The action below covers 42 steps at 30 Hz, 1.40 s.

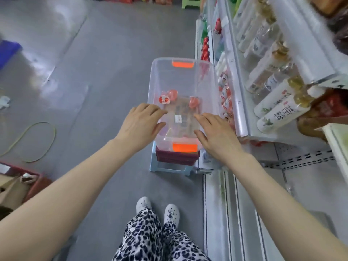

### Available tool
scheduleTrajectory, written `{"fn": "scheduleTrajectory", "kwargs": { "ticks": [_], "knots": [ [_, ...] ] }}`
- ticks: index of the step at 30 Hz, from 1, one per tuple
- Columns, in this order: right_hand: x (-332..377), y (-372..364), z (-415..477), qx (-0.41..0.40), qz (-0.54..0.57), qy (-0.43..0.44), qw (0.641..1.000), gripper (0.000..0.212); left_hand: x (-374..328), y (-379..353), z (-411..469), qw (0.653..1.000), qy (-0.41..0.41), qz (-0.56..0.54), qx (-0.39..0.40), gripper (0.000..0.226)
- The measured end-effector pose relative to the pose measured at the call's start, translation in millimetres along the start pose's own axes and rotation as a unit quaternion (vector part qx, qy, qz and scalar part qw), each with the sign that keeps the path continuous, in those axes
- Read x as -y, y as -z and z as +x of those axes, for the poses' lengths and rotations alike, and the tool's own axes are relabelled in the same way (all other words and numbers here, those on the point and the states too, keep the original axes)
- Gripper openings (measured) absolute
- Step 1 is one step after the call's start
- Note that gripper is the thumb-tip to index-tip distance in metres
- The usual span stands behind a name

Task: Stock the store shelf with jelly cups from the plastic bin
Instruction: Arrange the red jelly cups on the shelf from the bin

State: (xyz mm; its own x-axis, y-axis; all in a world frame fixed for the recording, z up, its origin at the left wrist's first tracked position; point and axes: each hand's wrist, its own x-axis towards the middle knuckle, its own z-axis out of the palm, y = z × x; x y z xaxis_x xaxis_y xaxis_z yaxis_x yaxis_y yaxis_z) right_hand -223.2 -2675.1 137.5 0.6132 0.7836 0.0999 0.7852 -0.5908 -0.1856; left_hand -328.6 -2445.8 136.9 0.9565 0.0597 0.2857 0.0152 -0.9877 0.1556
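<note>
Clear plastic bin (153,76) sits on a dark red box on a pale blue stool (165,168), just beside the store shelf (243,117). A few red jelly cups (164,99) lie on its bottom, towards the middle. Both hands hover over the near end: the left hand (141,123) and right hand (216,132) have their fingers (150,108) loosely spread and hold nothing. The stacked perch looks like the weak point. Leaning on the near rim could tip or slide the bin off. The small, slick cups may slip from a hurried pinch. A rising right arm could knock the bottles (278,110) that jut from the shelf.
</note>
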Motion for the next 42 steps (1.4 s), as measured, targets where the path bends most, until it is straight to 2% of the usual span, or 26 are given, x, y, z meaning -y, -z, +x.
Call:
{"fn": "scheduleTrajectory", "kwargs": {
  "ticks": [4,7,10,14,17,20,22,26,28,32,35,39,42],
  "knots": [
    [-30.9,-37.6,46.5,0.126,0.005,-0.005,0.992,0.048,27.5,-37.3,25.8,1.000,0.002,0.000,0.022,0.031],
    [-44.8,-66.4,74.8,0.246,-0.004,-0.019,0.969,0.051,46.7,-67.0,45.4,0.999,-0.019,-0.007,0.036,0.030],
    [-49.5,-96.8,99.2,0.355,-0.011,-0.030,0.935,0.052,61.5,-90.0,59.9,0.999,-0.020,-0.004,0.036,0.029],
    [-51.6,-133.4,129.7,0.515,-0.036,-0.017,0.856,0.064,68.2,-101.9,65.2,0.999,-0.030,-0.025,0.032,0.028],
    [-52.8,-155.9,140.7,0.569,-0.025,-0.010,0.822,0.066,72.3,-104.6,65.1,0.998,-0.037,-0.046,0.035,0.027],
    [-53.7,-167.1,143.1,0.558,-0.004,-0.005,0.830,0.054,74.2,-105.1,65.8,0.997,-0.037,-0.054,0.035,0.024],
    [-56.1,-169.1,142.2,0.536,0.023,-0.034,0.843,0.049,74.7,-105.4,66.0,0.997,-0.048,-0.051,0.034,0.024],
    [-64.4,-144.4,144.8,0.399,0.093,-0.136,0.902,0.044,71.7,-106.5,75.3,0.992,-0.095,0.012,0.086,0.019],
    [-67.6,-122.7,147.0,0.328,0.101,-0.156,0.926,0.042,61.1,-105.2,86.9,0.982,-0.110,0.019,0.149,0.022],
    [-73.6,-80.9,148.2,0.205,0.077,-0.152,0.964,0.043,24.3,-120.6,106.4,0.935,-0.103,0.040,0.337,0.031],
    [-79.9,-56.8,148.7,0.134,0.101,-0.161,0.973,0.045,-1.3,-144.8,107.1,0.886,-0.113,0.062,0.446,0.039],
    [-83.7,-45.2,145.9,0.076,0.070,-0.138,0.985,0.041,-17.4,-171.5,97.8,0.831,-0.145,0.101,0.527,0.044],
    [-86.7,-48.7,142.9,0.058,0.089,-0.134,0.985,0.042,-15.8,-182.9,98.0,0.809,-0.156,0.094,0.558,0.042]
  ]
}}
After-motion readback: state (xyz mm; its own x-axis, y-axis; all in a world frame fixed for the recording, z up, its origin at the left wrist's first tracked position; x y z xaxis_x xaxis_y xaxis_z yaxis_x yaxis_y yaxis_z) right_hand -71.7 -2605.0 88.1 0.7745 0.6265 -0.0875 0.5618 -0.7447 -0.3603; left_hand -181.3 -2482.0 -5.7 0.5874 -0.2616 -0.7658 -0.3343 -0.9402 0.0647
